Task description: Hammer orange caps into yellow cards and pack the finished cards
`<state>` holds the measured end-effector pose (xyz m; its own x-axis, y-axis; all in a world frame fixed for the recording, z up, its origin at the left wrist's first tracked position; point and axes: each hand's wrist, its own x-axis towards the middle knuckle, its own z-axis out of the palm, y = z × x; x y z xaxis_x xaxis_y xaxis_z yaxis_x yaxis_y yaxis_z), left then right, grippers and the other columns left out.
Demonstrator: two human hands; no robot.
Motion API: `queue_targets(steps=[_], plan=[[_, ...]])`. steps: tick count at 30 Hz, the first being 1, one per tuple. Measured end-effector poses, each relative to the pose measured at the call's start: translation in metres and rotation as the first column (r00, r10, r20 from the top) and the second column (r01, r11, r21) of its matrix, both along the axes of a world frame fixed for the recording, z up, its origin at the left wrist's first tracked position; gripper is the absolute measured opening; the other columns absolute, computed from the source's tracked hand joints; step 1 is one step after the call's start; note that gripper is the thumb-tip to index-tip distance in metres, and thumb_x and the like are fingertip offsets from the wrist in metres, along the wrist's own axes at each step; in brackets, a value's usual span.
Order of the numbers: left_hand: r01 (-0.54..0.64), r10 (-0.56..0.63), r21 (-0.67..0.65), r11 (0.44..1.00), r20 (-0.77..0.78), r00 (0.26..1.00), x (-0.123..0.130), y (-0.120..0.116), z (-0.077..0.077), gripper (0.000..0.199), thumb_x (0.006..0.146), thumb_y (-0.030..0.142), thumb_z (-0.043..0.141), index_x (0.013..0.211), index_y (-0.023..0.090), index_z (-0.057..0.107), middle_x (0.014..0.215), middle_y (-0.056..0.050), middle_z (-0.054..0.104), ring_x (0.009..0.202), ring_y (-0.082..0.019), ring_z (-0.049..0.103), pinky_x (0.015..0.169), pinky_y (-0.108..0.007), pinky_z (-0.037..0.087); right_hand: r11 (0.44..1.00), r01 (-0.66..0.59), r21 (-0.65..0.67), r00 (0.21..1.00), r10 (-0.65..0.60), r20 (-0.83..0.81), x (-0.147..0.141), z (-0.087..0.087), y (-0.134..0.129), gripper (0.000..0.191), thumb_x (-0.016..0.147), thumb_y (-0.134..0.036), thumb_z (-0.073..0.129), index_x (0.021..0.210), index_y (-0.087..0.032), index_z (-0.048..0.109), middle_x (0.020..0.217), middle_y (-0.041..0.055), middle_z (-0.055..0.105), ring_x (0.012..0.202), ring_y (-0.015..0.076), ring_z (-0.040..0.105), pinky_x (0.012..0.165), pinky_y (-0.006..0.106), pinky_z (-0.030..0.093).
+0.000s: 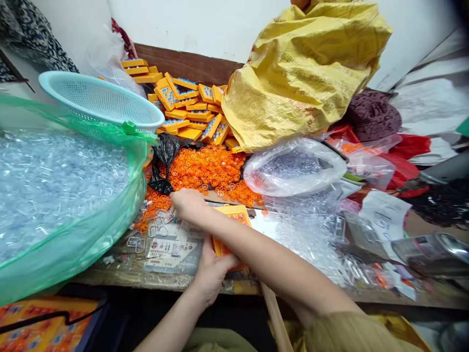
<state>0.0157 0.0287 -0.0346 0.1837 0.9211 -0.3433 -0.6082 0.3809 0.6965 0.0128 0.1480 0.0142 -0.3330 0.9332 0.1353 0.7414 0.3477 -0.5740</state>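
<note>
My left hand [211, 275] grips the near end of a shallow yellow-orange plastic case [238, 210], with orange pieces inside it, just above the worktop. My right forearm crosses over the case and hides much of it. Farther left, my right hand [188, 208] is closed at the edge of the loose orange rings [158, 203], close to some clear plastic pieces [160, 222]. What its fingers hold, if anything, is hidden. Behind it lies a heap of small orange rings [208, 166] on black plastic. A printed sheet [170, 249] lies under clear covering in front.
A green bag [132, 195] full of clear pieces fills the left side. Behind it sits a light-blue basket [102, 100]. Yellow cases [186, 115] are piled at the back beside a yellow sack [304, 73]. A white bag [264, 183] of clear pieces stands right of centre.
</note>
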Motion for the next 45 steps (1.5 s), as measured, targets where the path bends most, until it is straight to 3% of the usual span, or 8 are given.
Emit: queue_targets(steps=[6, 11, 25, 28, 30, 33, 38, 45], plan=[[0.065, -0.072, 0.083, 0.994, 0.084, 0.994, -0.005, -0.003, 0.002, 0.097, 0.057, 0.013, 0.081, 0.138, 0.024, 0.029, 0.111, -0.008, 0.066, 0.097, -0.025, 0.065, 0.089, -0.040, 0.050, 0.998, 0.045, -0.049, 0.962, -0.056, -0.267, 0.087, 0.034, -0.036, 0.006, 0.078, -0.019, 0.069, 0.083, -0.017, 0.070, 0.087, 0.0034, 0.072, 0.081, 0.0140, 0.067, 0.075, 0.027, 0.053], [0.078, -0.092, 0.075, 0.994, 0.218, 0.971, -0.006, -0.005, 0.001, 0.080, 0.075, 0.034, 0.072, 0.141, 0.029, 0.027, 0.130, -0.009, 0.057, 0.114, -0.025, 0.057, 0.096, -0.037, 0.046, 0.980, 0.159, -0.118, 0.898, -0.193, -0.395, 0.130, 0.018, -0.099, 0.008, 0.076, -0.020, 0.066, 0.077, -0.018, 0.073, 0.078, 0.0037, 0.074, 0.071, 0.0162, 0.069, 0.066, 0.027, 0.055], [0.055, -0.065, 0.050, 0.997, 0.214, 0.975, -0.004, -0.009, -0.010, 0.070, 0.087, 0.039, 0.057, 0.146, 0.028, 0.020, 0.136, -0.009, 0.053, 0.128, -0.025, 0.047, 0.109, -0.040, 0.035, 0.910, 0.363, 0.200, 0.910, -0.300, -0.287, 0.119, -0.021, -0.122, 0.010, 0.073, -0.026, 0.071, 0.082, -0.024, 0.071, 0.094, 0.0064, 0.055, 0.093, 0.0243, 0.053, 0.082, 0.043, 0.045], [0.073, -0.086, 0.093, 0.993, 0.142, 0.986, -0.004, -0.012, -0.015, 0.063, 0.089, 0.041, 0.053, 0.145, 0.031, 0.024, 0.140, -0.007, 0.049, 0.130, -0.025, 0.044, 0.109, -0.040, 0.035, 0.881, 0.473, 0.000, 0.807, -0.433, -0.401, 0.123, -0.021, -0.119, 0.067, 0.056, -0.037, 0.082, 0.115, -0.022, 0.054, 0.120, 0.0114, 0.046, 0.114, 0.0314, 0.047, 0.096, 0.051, 0.040], [0.070, -0.076, 0.140, 0.988, 0.034, 0.997, -0.005, -0.015, -0.019, 0.059, 0.090, 0.042, 0.051, 0.143, 0.031, 0.029, 0.144, -0.006, 0.044, 0.133, -0.025, 0.039, 0.111, -0.039, 0.032, 0.899, 0.341, -0.275, 0.722, -0.438, -0.536, 0.123, -0.019, -0.118, 0.089, 0.058, -0.037, 0.081, 0.132, -0.023, 0.033, 0.127, 0.0128, 0.046, 0.114, 0.0293, 0.052, 0.096, 0.048, 0.043], [0.039, -0.003, 0.213, 0.976, -0.163, 0.987, -0.005, -0.019, -0.026, 0.058, 0.091, 0.044, 0.047, 0.143, 0.028, 0.030, 0.149, -0.006, 0.038, 0.137, -0.024, 0.033, 0.114, -0.037, 0.027, 0.889, 0.165, -0.428, 0.620, -0.431, -0.656, 0.120, -0.020, -0.120, 0.094, 0.063, -0.032, 0.078, 0.137, -0.024, 0.021, 0.125, 0.0110, 0.053, 0.109, 0.0251, 0.058, 0.095, 0.042, 0.045], [-0.001, 0.088, 0.243, 0.970, -0.346, 0.934, -0.005, -0.023, -0.027, 0.059, 0.089, 0.046, 0.050, 0.140, 0.020, 0.038, 0.150, -0.009, 0.034, 0.140, -0.026, 0.027, 0.115, -0.037, 0.023, 0.872, 0.327, -0.363, 0.542, -0.488, -0.684, 0.111, -0.032, -0.127, 0.096, 0.061, -0.030, 0.080, 0.137, -0.023, 0.022, 0.130, 0.0129, 0.048, 0.119, 0.0262, 0.052, 0.101, 0.042, 0.042], [-0.074, 0.073, -0.004, 0.997, -0.143, 0.987, -0.023, -0.004, -0.003, 0.054, 0.083, 0.044, 0.061, 0.131, 0.023, 0.050, 0.130, -0.009, 0.059, 0.123, -0.029, 0.051, 0.102, -0.043, 0.043, 0.855, 0.222, -0.469, 0.576, -0.503, -0.645, 0.117, -0.033, -0.127, 0.080, 0.074, -0.041, 0.068, 0.140, -0.023, 0.025, 0.133, 0.0136, 0.045, 0.106, 0.0207, 0.058, 0.091, 0.037, 0.049]])
